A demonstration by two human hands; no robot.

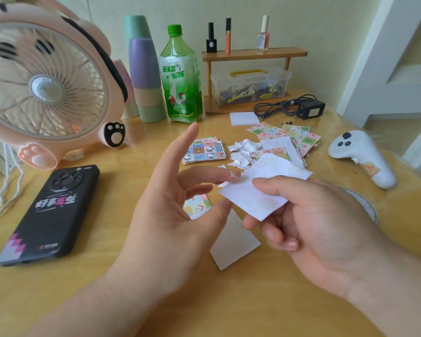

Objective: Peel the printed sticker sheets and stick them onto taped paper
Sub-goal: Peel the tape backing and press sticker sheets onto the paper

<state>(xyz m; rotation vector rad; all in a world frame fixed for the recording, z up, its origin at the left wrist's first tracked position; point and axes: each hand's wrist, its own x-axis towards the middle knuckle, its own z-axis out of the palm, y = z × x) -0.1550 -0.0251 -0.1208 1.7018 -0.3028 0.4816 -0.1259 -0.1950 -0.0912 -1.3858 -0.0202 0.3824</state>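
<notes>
- Right hand (321, 227) is sitting closest, and its fingers (277, 184) are pinching a white sheet (260, 190) between the thumb on top and the curled fingers below.
- That white sheet is being held up in the air, just above the surface (107, 276). It is looking thin, flat and bendy, with sharp corners. Its plain side is facing up, so I cannot tell if pictures are on the other side.
- Left hand (170, 215) is spreading its fingers wide. The middle fingertip is touching one corner of the sheet, and the thumb is waiting just beside the edge. It is looking like the peeling is only just starting on this one.
- White paper (236, 242) is lying flat under the hands with nothing stuck on it that I can see. I cannot tell if it is taped.
- Little torn paper scraps (241, 152) are piling up farther back, curly and crumpled, so some peeling is looking done.
- Printed sticker sheets (204, 150) are waiting in a colourful stack beside the scraps, with more sticker sheets (299, 138) fanning out to the right. Lots of work is looking left.
- Smooth dark phone (51, 210) is lying to the left, well apart.
</notes>
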